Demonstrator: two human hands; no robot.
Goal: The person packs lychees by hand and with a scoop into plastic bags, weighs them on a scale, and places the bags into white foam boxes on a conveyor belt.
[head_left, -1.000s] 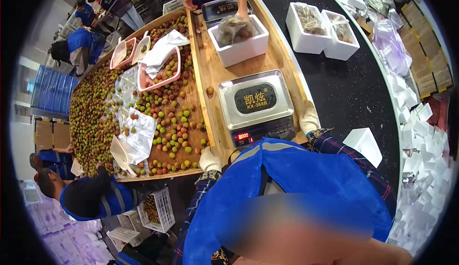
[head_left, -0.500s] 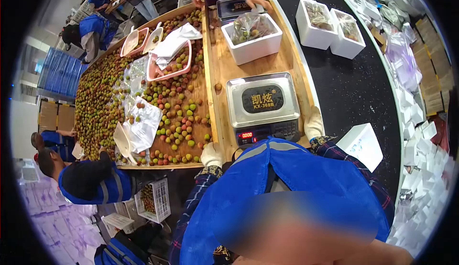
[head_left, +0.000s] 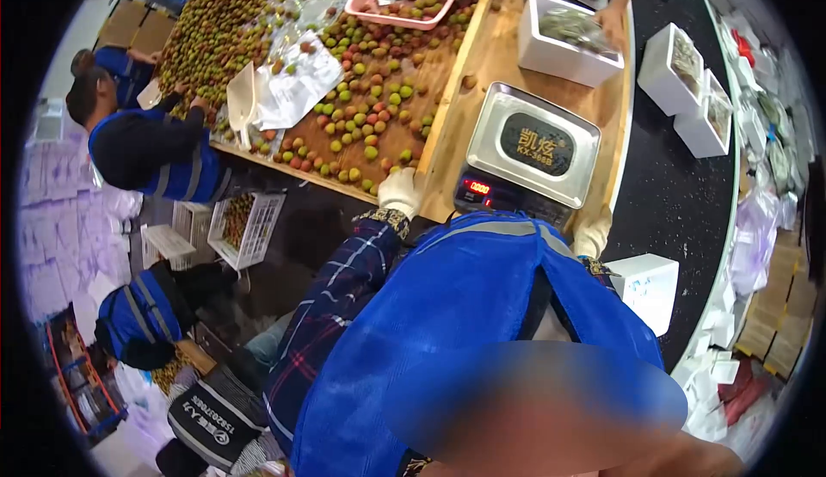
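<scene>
My left hand (head_left: 400,194), in a white knitted glove, is closed on the near end of the wooden divider (head_left: 443,116), beside loose lychees (head_left: 361,129). My right hand (head_left: 592,233), gloved too, is closed on the near end of the table's right wooden rim (head_left: 621,163); its fingers show only in part. Between them stands a digital scale (head_left: 538,146) with a bare metal pan and a red display reading zero. Beyond it, another person's hand (head_left: 613,25) touches a bag in a white foam box (head_left: 568,62).
A pink basket (head_left: 403,21), a white scoop (head_left: 242,103) and plastic bags (head_left: 297,81) lie among the lychees. Foam boxes (head_left: 669,68) stand on the black conveyor (head_left: 641,124) to the right; another box (head_left: 647,288) is near my right arm. Co-workers (head_left: 155,150) stand at left.
My view has swung left and down, so the table appears higher and to the right. Both hands keep their places on the wood. The other person's hand has moved onto the bagged box.
</scene>
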